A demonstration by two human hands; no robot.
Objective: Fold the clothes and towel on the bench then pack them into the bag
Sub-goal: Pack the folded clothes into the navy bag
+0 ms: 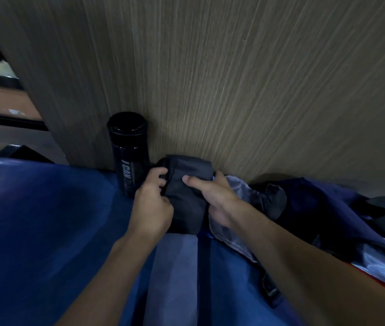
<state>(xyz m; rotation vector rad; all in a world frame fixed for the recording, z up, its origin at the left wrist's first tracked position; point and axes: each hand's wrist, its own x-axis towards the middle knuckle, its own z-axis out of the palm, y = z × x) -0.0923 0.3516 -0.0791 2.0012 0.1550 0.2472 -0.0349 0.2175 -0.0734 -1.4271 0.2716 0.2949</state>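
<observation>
- dark garment, folded into a thick bundle, sits between both hands, over the blue bench and close against the wood-grain wall.
- left hand grips the bundle's left edge, fingers curled tight over the fabric at its upper corner.
- right hand clamps the opposite side: the thumb lies flat across the top of the cloth and the fingers wrap round its far right edge.
- black bottle with white lettering stands upright just left of the left hand, by the wall.
- navy bag lies open just right of the right hand, its grey lining showing under that wrist.
- paler blue cloth stretches from beneath the held bundle toward the camera, between the two forearms; whether it touches the bundle is unclear.
</observation>
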